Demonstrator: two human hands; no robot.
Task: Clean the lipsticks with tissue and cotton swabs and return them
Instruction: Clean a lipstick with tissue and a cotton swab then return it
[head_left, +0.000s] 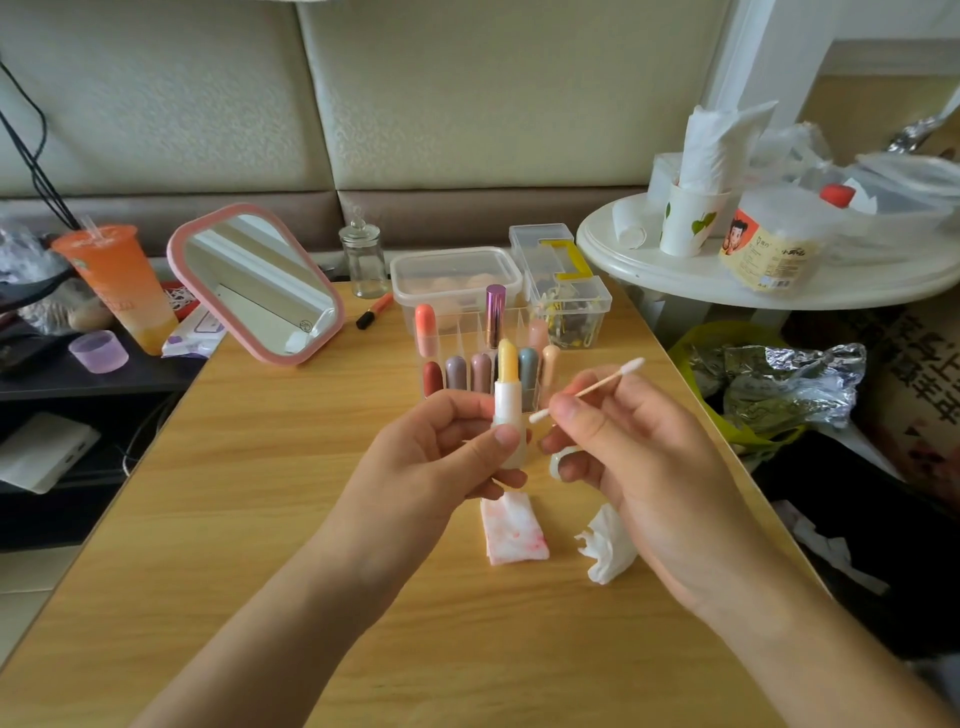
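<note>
Both bare forearms reach in over the wooden table (249, 493), the left forearm (270, 623) from the lower left, the right forearm (810, 654) from the lower right, hands raised close together above it. The left hand (447, 457) grips a yellow lipstick (506, 384) upright, thumb across its tube. The right hand (644, 457) pinches a cotton swab (587, 387) between thumb and forefinger, its lower tip at that tube.

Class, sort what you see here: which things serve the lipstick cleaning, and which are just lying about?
Job in hand: yellow lipstick, cotton swab, stained tissue, crumpled tissue, clear lipstick rack.
Lying about: pink mirror, orange drink, glass jar, foil bag.
</note>
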